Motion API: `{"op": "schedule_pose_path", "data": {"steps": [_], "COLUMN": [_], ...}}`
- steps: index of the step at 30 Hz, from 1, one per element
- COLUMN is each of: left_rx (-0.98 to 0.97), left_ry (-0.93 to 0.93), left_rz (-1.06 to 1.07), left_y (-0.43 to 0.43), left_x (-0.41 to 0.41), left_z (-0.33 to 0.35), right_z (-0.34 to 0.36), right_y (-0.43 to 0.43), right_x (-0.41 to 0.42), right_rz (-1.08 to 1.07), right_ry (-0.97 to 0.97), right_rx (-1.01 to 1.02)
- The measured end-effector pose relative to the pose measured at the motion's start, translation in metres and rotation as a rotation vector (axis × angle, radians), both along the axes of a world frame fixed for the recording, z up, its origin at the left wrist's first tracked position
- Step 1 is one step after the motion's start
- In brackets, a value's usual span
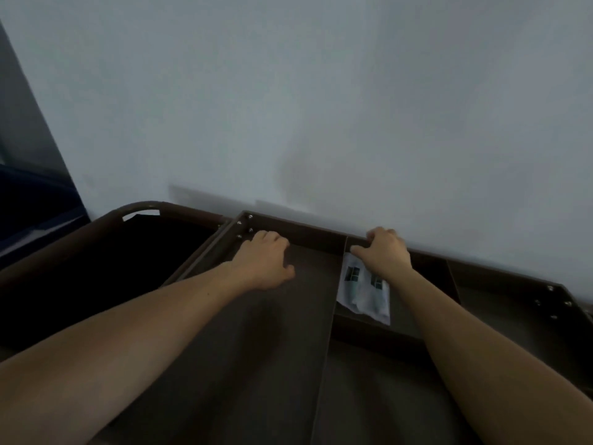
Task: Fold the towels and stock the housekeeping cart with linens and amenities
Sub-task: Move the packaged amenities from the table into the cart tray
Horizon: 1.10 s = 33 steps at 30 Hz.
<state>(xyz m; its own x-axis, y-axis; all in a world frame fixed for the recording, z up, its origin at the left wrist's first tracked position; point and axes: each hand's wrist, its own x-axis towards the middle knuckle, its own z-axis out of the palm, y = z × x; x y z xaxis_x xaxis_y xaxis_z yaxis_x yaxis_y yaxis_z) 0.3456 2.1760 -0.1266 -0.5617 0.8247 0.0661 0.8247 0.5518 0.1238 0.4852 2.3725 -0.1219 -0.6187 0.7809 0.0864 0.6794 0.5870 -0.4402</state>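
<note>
Housekeeping cart [272, 342] stood against a pale wall [321, 107], its top tray split by a long divider [327, 322].

Right hand [383, 252]: fingers curled over the far rim [308, 227], thumb on the near face, gripping it just right of the divider.

Left hand [263, 261]: in the compartment left of the divider, knuckles bent and fingers tucked toward the far corner. Whether it held anything could not be determined.

White amenity packets [362, 290] lay flat in the compartment directly beneath the right wrist. A dark linen bag [128, 261] hung open left of the left hand.
</note>
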Motion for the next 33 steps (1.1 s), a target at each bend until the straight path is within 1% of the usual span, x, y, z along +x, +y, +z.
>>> {"op": "schedule_pose_path", "data": {"steps": [5, 10, 16, 20, 25, 31, 33], "left_rx": [0.062, 0.09, 0.116, 0.1, 0.099, 0.044, 0.036], "left_ry": [0.09, 0.083, 0.087, 0.05, 0.026, -0.023, -0.044], "left_rz": [0.068, 0.197, 0.378, 0.493, 0.54, 0.516, 0.517], "left_y": [-0.08, -0.217, -0.399, -0.489, -0.541, -0.54, -0.537], "left_x": [-0.033, -0.087, -0.158, -0.197, -0.252, -0.329, -0.358], "left_z": [0.032, 0.045, 0.042, 0.034, 0.018, -0.015, -0.024], "right_z": [0.033, 0.049, 0.056, 0.059, 0.053, 0.035, 0.026], "right_y": [-0.09, -0.214, -0.383, -0.468, -0.515, -0.527, -0.528], "right_x": [-0.064, -0.139, -0.233, -0.287, -0.352, -0.443, -0.477], "right_rz": [0.282, 0.514, 0.713, 0.8, 0.831, 0.878, 0.888], "right_ry": [0.01, -0.015, -0.061, -0.08, -0.114, -0.258, -0.284], "right_rx": [0.095, 0.063, 0.087, 0.12, 0.111, 0.097, 0.061]}}
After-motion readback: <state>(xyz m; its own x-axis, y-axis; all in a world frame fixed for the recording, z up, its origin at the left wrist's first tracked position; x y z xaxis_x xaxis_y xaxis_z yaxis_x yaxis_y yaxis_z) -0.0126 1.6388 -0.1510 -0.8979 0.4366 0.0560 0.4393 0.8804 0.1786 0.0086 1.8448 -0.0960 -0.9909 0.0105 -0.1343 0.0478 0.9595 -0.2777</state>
